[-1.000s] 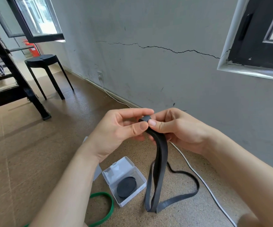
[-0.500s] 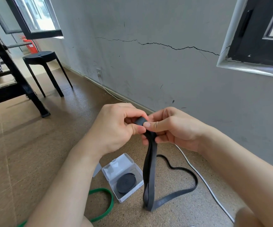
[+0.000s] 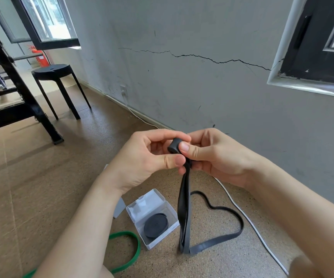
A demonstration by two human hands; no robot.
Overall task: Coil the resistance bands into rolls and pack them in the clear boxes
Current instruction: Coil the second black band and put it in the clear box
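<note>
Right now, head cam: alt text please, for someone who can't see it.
Two bare hands, left hand and right hand, pinch the small rolled start of a black resistance band, whose loose length hangs to the cork floor. Below sits an open clear box holding a coiled black band, with a green band beside it.

Black band (image 3: 184, 199) between both hands

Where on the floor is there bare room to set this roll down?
Free: the wide cork floor left of the open clear plastic box, toward the black stool. Crowded: between that box, the green band, the trailing black band and the white cable.
</note>
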